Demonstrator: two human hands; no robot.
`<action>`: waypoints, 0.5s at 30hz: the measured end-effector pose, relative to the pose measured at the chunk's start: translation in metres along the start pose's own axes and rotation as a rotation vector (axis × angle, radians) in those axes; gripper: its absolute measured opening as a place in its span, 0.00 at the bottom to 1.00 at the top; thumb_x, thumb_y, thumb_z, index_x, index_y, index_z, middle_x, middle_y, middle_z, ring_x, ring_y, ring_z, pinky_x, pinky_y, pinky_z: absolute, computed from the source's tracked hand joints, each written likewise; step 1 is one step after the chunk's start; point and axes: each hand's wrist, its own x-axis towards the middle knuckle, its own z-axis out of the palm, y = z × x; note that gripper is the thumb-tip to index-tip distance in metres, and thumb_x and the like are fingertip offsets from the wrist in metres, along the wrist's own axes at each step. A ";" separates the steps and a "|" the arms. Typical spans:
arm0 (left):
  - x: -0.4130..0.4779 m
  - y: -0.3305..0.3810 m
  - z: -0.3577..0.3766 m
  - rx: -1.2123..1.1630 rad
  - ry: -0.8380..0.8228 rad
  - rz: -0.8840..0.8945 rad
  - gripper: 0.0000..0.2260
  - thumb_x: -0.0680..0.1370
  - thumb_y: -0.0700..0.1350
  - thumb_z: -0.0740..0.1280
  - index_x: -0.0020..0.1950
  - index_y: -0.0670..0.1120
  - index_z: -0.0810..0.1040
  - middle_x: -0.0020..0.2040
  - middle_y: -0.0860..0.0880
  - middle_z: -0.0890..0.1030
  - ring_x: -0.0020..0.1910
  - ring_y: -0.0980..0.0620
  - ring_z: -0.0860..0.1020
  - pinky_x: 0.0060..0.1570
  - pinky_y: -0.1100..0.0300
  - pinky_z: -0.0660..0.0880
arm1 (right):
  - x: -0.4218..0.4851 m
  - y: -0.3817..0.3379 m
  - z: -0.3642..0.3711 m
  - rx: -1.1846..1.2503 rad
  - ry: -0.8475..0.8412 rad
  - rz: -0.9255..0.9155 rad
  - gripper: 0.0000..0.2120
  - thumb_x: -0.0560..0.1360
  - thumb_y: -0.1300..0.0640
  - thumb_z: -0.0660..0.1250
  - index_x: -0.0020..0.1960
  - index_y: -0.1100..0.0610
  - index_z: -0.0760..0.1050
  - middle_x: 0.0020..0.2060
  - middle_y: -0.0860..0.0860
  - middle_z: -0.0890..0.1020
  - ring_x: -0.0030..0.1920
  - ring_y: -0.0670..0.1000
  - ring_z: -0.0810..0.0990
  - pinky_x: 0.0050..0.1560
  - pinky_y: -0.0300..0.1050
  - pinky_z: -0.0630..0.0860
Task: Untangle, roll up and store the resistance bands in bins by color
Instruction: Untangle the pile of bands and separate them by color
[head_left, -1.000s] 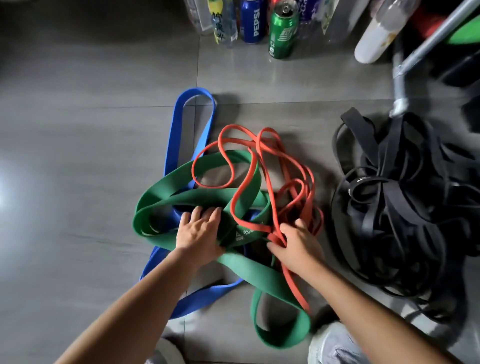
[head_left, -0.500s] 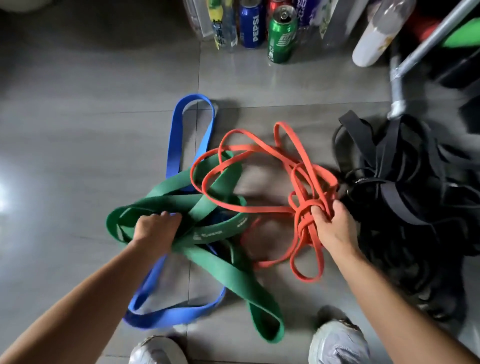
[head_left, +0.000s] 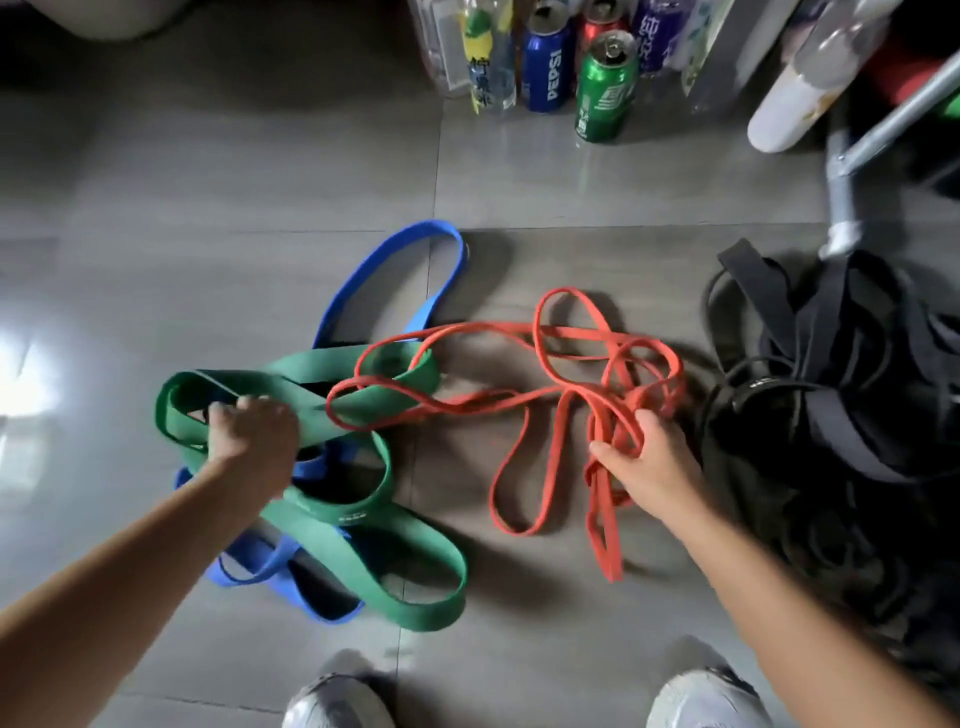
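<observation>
**Steadily, the tangle parts on the tiled floor**

"PEPSI" reads plainly in white down the blue can (head_left: 545, 67) at the far edge. The green can (head_left: 605, 88) beside it carries white writing too blurred to read, and the small white print on the green band (head_left: 395, 551) is just as unclear. A clear bottle (head_left: 485, 52) with a yellow-green label stands to the left of the cans. The green can's top looks opened, though that may be blur.

A second ago both hands sat close together on one heap; now they are well apart. The left hand (head_left: 254, 431) curls its fingers over a fold of the green band, which lies across the blue band (head_left: 363, 280). The right hand (head_left: 649, 457) grips a bunch of orange band (head_left: 498, 402) strands, fingers wrapped round them. These strands stretch across the floor (head_left: 208, 182) between the hands, and one orange loop is threaded round the green band. A pile of black bands (head_left: 831, 415) lies just beside the right hand.
</observation>
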 end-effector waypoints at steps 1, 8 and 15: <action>-0.004 0.016 -0.021 -0.102 0.019 0.063 0.27 0.69 0.62 0.70 0.62 0.50 0.71 0.60 0.51 0.75 0.60 0.50 0.72 0.53 0.56 0.70 | -0.003 -0.001 0.006 -0.025 -0.030 -0.012 0.23 0.70 0.52 0.73 0.61 0.61 0.72 0.55 0.59 0.77 0.60 0.60 0.73 0.54 0.46 0.66; 0.006 0.099 -0.061 -0.576 0.346 0.455 0.19 0.75 0.43 0.63 0.66 0.47 0.69 0.65 0.47 0.71 0.60 0.42 0.73 0.48 0.49 0.76 | -0.002 0.007 0.013 -0.117 -0.003 0.017 0.41 0.67 0.50 0.75 0.74 0.55 0.59 0.68 0.62 0.64 0.70 0.60 0.61 0.66 0.49 0.64; 0.013 0.150 -0.062 -0.755 0.065 0.196 0.27 0.77 0.42 0.62 0.74 0.43 0.55 0.70 0.42 0.67 0.65 0.41 0.71 0.58 0.49 0.71 | -0.007 0.008 0.020 -0.102 -0.053 -0.029 0.37 0.70 0.53 0.72 0.74 0.53 0.57 0.72 0.59 0.58 0.68 0.60 0.66 0.64 0.47 0.66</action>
